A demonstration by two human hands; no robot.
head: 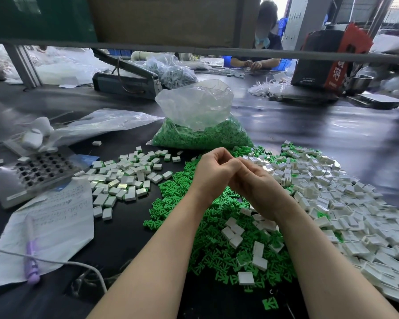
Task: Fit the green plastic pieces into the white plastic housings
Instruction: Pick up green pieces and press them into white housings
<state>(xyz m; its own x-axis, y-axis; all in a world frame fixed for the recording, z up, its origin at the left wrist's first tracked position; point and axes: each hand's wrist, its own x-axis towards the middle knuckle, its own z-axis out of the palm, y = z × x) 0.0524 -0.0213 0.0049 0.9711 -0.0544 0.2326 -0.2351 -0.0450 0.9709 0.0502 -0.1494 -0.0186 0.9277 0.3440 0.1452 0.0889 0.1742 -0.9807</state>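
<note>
Left hand [213,172] and right hand [255,184] press together, fingers curled, contents hidden, above loose green plastic pieces [207,236]; small white rectangular plastic housings [346,203] crowd three o'clock, bare black table [129,240] at eight.

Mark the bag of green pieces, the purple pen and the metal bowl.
bag of green pieces [202,134]: head view, lower part packed with green.
purple pen [32,261]: head view, middle of its barrel.
metal bowl [361,82]: head view, its side wall.

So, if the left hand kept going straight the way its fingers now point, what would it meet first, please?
Almost at once the right hand: the left hand's curled fingers already meet it. Whether a piece sits between the hands is hidden.
</note>
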